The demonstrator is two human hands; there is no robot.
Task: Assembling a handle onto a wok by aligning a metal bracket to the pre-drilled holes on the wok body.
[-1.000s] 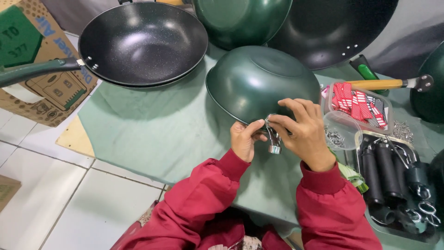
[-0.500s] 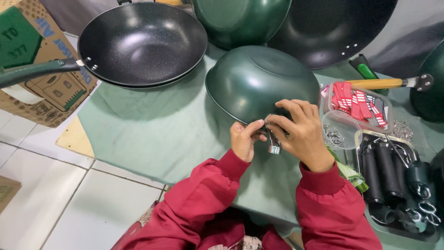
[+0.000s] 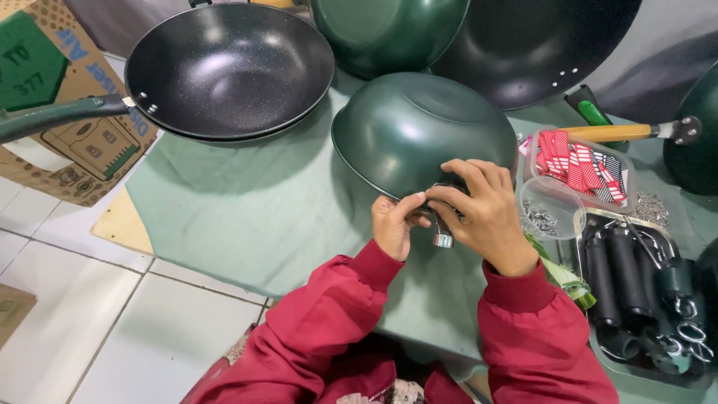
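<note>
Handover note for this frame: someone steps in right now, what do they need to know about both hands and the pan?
Left hand: pinching at the rim of the upturned green pan, by the metal handle bracket.
Right hand: on the same bracket, fingers curled over it.
Pan lies bottom up on the green mat.
Black handles wait in the tray; loose screws beside it.
Done: bracket at rim.
Left: no handle on yet.
</note>
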